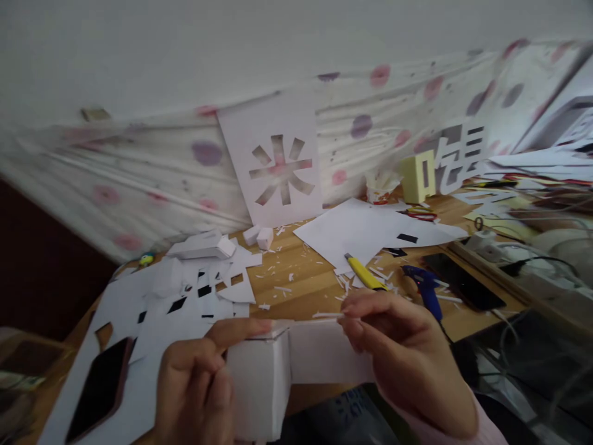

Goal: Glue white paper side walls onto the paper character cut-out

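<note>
My left hand (199,377) is closed around a white paper box form (257,389), its index finger lying along the top edge. A flat white flap (322,352) stretches from the box toward the right. My right hand (403,349) pinches a thin white strip (327,315) between thumb and fingertips, just above the flap's upper edge. Whether the lower fingers of this hand also touch the flap, I cannot tell. Beyond the right hand lie a yellow utility knife (364,272) and a blue glue gun (424,290).
White sheets and black cut pieces cover the left side, with a phone (102,386). A white board (280,167) with a cut-out character leans at the back. Red-handled scissors (419,214), a paper cup (382,188), a second phone (463,281) and cables sit rightward. Paper scraps litter the wood.
</note>
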{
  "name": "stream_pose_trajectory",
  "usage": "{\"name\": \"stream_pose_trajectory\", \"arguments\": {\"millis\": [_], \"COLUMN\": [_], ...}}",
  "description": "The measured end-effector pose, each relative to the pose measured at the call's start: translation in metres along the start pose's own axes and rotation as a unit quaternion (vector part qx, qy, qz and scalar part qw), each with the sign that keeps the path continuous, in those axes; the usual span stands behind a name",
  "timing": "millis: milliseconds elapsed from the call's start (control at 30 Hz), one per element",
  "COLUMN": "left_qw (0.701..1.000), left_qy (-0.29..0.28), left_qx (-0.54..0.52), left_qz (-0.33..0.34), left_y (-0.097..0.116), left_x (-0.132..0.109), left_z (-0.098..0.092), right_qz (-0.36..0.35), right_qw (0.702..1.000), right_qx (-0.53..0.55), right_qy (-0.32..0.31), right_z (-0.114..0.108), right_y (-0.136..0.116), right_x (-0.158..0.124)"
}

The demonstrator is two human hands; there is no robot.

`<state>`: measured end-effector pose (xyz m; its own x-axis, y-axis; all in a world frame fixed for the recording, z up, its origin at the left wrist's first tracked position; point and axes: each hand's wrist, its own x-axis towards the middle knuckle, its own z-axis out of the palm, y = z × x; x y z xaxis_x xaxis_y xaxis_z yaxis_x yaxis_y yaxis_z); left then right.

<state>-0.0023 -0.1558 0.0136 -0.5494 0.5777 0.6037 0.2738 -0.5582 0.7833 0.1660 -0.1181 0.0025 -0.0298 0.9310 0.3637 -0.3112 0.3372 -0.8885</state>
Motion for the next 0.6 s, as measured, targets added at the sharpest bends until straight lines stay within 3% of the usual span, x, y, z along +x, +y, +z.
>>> {"name": "stream_pose_trajectory", "arguments": {"millis": [100, 200, 333, 500, 600], "left_qw": [0.998, 0.997, 0.996, 0.998, 0.998], "left_qy": [-0.042, -0.059, -0.087, -0.010, -0.039], "left_qx": [-0.049, -0.047, -0.029, -0.010, -0.014], "left_qz": [-0.006, -0.018, 0.001, -0.055, -0.053], "left_y": [-0.003, -0.009, -0.008, 0.004, 0.005], "left_x": [-0.003, -0.002, -0.001, -0.006, -0.005], "left_z": [-0.004, -0.011, -0.014, -0.006, -0.006], "right_qz": [-0.085, -0.136, -0.131, -0.126, -0.126], "right_qw": [0.990, 0.980, 0.979, 0.984, 0.984], "right_qx": [-0.113, -0.140, -0.114, -0.079, -0.076], "right_qy": [-0.006, -0.050, -0.102, -0.099, -0.102], "right_z": [0.011, 0.019, 0.022, 0.026, 0.030], "right_y": [-0.009, -0.014, -0.012, -0.008, -0.008], "right_x": [-0.007, -0.007, -0.003, 0.000, 0.002]}}
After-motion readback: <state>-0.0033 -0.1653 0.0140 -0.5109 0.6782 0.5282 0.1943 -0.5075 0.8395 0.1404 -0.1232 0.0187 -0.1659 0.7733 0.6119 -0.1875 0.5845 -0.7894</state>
